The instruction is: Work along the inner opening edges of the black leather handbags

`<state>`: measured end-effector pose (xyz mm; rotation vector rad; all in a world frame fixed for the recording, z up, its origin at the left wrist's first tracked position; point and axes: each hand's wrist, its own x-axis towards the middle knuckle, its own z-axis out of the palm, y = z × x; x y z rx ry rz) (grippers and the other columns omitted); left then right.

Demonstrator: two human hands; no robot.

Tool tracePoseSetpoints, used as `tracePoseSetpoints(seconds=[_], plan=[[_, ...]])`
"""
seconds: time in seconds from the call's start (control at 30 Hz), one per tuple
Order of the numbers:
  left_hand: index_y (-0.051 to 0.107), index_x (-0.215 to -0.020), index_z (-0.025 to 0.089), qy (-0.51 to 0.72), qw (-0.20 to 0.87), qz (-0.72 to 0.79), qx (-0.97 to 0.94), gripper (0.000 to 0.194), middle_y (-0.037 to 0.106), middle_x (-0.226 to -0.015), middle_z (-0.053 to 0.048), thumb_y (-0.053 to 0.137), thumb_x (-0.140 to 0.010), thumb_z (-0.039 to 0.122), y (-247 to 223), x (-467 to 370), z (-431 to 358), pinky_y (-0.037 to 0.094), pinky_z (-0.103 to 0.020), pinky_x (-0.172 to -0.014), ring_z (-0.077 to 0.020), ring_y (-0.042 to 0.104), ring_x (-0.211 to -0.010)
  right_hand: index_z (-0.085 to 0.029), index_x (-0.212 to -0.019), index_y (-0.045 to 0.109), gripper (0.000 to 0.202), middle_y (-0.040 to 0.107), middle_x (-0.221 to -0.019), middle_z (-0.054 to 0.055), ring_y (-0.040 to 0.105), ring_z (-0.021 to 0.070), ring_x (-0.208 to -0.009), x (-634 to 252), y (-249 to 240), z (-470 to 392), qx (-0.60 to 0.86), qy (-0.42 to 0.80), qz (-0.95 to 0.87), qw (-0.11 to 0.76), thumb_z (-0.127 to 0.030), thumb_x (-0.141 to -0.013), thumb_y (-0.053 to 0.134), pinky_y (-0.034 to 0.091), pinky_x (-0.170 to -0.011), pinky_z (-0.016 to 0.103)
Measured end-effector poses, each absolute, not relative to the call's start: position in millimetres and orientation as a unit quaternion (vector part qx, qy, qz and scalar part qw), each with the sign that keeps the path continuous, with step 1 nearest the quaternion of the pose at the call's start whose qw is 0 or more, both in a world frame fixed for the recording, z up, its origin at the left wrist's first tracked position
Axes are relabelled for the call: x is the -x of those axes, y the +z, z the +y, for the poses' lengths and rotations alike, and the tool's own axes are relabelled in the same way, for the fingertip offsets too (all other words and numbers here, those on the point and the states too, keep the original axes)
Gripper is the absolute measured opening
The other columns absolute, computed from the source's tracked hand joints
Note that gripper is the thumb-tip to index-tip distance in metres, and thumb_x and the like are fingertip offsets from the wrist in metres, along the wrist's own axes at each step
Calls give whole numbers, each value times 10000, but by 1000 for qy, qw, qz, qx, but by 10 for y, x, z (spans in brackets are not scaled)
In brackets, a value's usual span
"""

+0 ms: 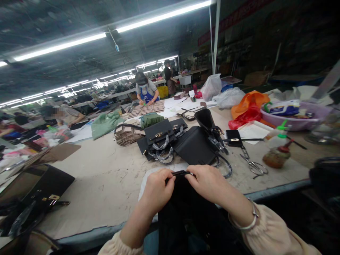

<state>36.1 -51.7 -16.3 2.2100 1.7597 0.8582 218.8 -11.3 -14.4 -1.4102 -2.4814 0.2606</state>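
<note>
A black piece [181, 173], its lower part lost in dark shadow, is held at its upper edge at the table's front. My left hand [158, 187] pinches the edge from the left, thumb and fingers together. From the right, my right hand [203, 180] pinches the same edge a short way off. Just beyond my hands lie a black handbag [159, 134] with a gold clasp and plastic-wrapped handles, and a flat black bag [196, 145]. Another black bag [205, 120] stands tilted behind them.
Scissors [256, 167], a brown-filled bottle [276, 156] and a purple basin [305, 122] are on the right. A black bag [53, 184] lies at the left. Stacked pieces [129, 132] and green cloth [107, 123] are farther back. A person [147, 92] works across the table.
</note>
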Motion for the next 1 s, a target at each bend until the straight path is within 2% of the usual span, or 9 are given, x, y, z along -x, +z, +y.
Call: tracePoseSetpoints(seconds=[0.13,0.2,0.37,0.6,0.8,1.0], plan=[[639,-731,193,273,73,623,-729,134,682,-754,-19,536,-817,185,-188,-361,-500,446,-250,-682,-150,622,-713,-295,-1020,645,214,702,-912,-8,637,169,-860,-2204,-144,-79,443,128,-865,198,-298,-869,494,400,-708,255],[642,-726,191,272,65,631,-723,133,681,-753,-20,542,-814,193,-197,-362,-486,441,-253,-686,-151,621,-715,-292,-1046,647,226,696,-906,-4,630,166,-839,-2212,-141,-67,428,135,-869,208,-318,-861,520,405,-717,254],[641,-719,183,277,58,643,-712,125,676,-746,-23,547,-801,189,-216,-386,-455,430,-254,-677,-153,617,-715,-291,-1023,667,241,669,-811,-6,600,154,-734,-2220,-121,-33,402,145,-881,204,-403,-830,576,404,-657,245],[615,-701,179,259,48,640,-722,146,667,-756,-24,526,-814,204,-220,-418,-434,405,-259,-674,-158,612,-730,-281,-938,694,169,667,-832,-12,616,144,-790,-2210,-100,68,400,115,-889,189,-292,-853,549,400,-686,238],[611,-713,188,244,37,648,-720,143,666,-766,-20,525,-820,229,-219,-417,-441,385,-263,-657,-162,606,-729,-271,-895,704,175,675,-817,-9,623,150,-790,-2181,-69,103,398,100,-896,172,-289,-860,534,402,-677,245],[604,-695,189,231,27,663,-712,144,665,-746,-19,525,-810,225,-187,-427,-423,368,-268,-633,-163,601,-708,-263,-930,703,166,678,-823,-6,615,142,-772,-2178,-112,146,390,147,-885,209,-288,-847,562,423,-704,232]])
